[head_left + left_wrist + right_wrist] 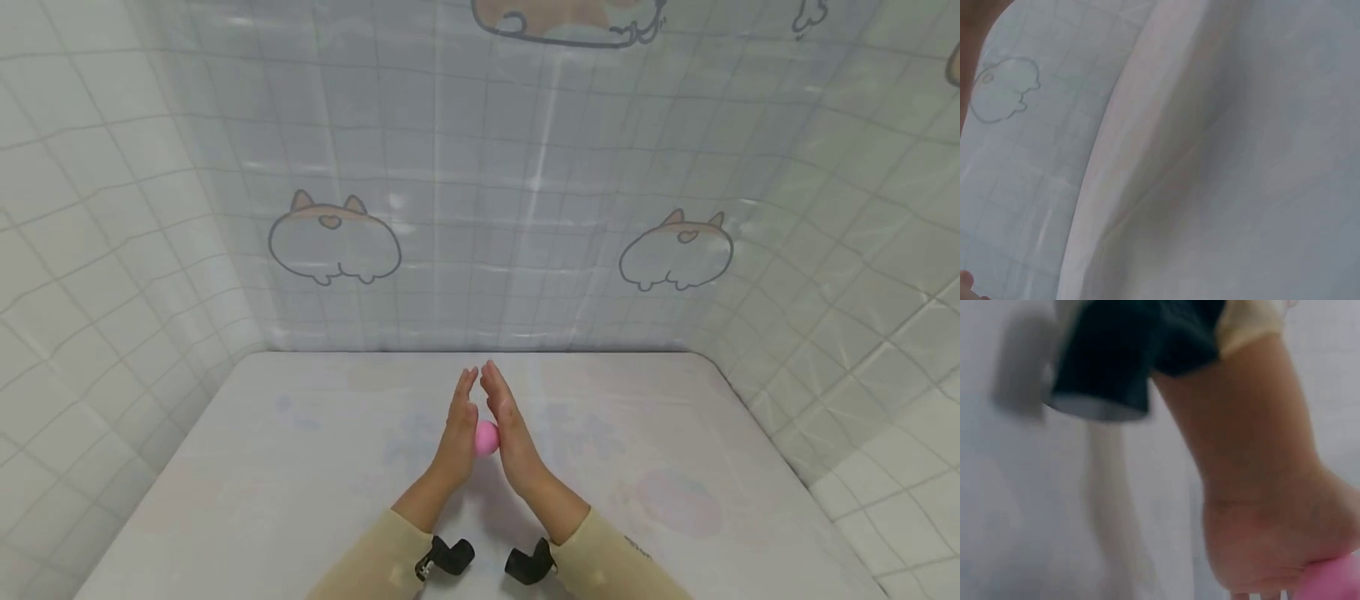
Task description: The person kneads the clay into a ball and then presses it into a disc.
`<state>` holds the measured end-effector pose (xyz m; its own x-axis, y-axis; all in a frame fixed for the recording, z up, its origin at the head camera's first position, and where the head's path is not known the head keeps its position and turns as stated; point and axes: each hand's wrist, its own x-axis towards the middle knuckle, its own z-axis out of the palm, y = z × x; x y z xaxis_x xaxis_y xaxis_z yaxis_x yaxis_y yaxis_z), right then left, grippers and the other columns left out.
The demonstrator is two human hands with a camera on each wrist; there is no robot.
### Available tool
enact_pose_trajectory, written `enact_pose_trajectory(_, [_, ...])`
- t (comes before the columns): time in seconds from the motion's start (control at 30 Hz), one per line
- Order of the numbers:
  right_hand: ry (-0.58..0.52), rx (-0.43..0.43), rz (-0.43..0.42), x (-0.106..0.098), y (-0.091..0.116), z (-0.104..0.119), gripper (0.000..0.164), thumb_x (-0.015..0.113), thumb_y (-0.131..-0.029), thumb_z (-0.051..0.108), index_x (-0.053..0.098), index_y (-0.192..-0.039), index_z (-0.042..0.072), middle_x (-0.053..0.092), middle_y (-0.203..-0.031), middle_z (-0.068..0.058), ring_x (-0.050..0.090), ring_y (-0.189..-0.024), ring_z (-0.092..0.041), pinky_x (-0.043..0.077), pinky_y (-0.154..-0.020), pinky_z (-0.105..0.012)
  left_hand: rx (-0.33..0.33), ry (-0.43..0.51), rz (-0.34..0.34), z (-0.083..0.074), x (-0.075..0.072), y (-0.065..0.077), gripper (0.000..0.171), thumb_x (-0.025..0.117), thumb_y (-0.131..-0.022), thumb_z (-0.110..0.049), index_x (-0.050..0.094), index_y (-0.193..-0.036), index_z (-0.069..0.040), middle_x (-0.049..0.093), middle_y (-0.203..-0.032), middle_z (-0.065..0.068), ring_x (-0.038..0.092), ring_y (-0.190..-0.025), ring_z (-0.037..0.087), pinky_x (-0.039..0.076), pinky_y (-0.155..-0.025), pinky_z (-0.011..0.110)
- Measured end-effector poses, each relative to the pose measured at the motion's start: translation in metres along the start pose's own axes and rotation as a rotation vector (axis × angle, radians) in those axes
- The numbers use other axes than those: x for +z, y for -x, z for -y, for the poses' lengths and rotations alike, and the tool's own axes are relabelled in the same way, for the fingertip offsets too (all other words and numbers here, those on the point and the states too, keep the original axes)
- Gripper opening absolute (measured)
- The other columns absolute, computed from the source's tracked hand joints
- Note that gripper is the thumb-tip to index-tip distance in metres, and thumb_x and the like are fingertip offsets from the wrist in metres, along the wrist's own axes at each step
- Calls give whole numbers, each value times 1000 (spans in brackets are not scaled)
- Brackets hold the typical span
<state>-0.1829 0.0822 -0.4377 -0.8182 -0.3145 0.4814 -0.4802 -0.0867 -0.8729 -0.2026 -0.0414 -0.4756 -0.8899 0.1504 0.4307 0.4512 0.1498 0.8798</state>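
Note:
A small pink ball [486, 438] is held between the palms of my two hands. My left hand [457, 433] presses it from the left, fingers straight and pointing away from me. From the other side my right hand [516, 437] presses it, its fingers straight too. The fingertips of both hands lean close together beyond the ball. In the right wrist view, the pink ball [1330, 580] shows at the lower right corner against the heel of a hand [1272, 531]. The left wrist view has only a piece of bare skin [974, 37] and a fingertip [966, 279] at its left edge.
Beneath the hands lies a table [300, 467] with a pale, faintly patterned cover. A grid-patterned curtain [487, 275] with cartoon dogs hangs behind it and along both sides. Black wrist cameras [453, 557] stick out inward from the cream sleeves [382, 558].

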Motion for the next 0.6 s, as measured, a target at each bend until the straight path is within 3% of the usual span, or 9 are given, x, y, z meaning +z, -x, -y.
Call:
enact_pose_trajectory(0.27, [82,13,-94,-6,-12,2,67,16,-107,53,12,-162,14,13,-167,-6,15,-152,-29,8,-117,-62,46,9,77,-8,7,7,63,20,-108,-50,15,-161,-16,8,-167,9,8,-152,35,9,-110,74])
enact_pose_trajectory(0.47, [147,52,-132,-9,-17,-5,68,18,-106,55,14,-162,16,13,-167,-3,14,-151,-31,8,-114,-68,106,97,162,-13,9,9,67,14,-108,-52,11,-161,-11,6,-167,14,15,-149,41,14,-111,72])
enact_pose_trajectory(0.6, [175,96,-138,-9,-20,-11,67,20,-106,54,14,-162,17,13,-167,-1,13,-152,-29,7,-113,-70,85,155,180,-20,9,9,73,11,-105,-59,9,-161,-13,5,-167,12,14,-150,39,14,-113,69])
